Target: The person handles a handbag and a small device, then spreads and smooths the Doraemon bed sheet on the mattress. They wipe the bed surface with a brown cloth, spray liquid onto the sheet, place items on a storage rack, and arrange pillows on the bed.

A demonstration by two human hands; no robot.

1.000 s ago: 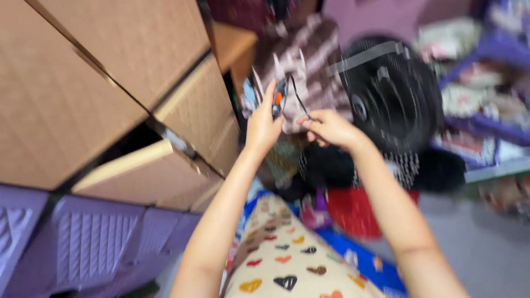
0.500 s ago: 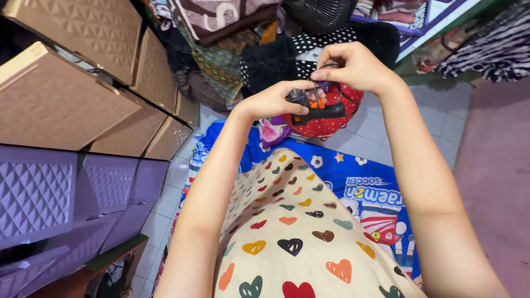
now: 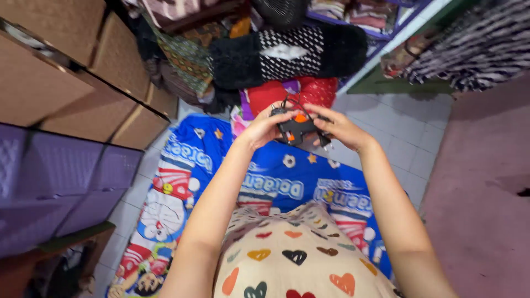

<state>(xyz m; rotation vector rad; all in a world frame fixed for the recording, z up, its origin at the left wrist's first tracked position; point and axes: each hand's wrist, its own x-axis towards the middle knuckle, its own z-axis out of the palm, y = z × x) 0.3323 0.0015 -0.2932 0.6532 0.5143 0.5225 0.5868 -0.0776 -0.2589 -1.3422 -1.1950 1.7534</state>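
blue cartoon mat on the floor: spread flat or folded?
Spread flat. The blue cartoon mat lies open across the tiled floor, its printed figures showing unfolded, under both hands holding a small black-and-orange device.

Black-orange gadget [image 3: 296, 128], held aloft

We wore a cream cloth garment [image 3: 292, 259] printed with orange, black, brown and teal hearts; our forearms were bare, unsleeved.

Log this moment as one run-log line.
left hand: grips black-and-orange device | right hand: grips same device | below: blue cartoon mat
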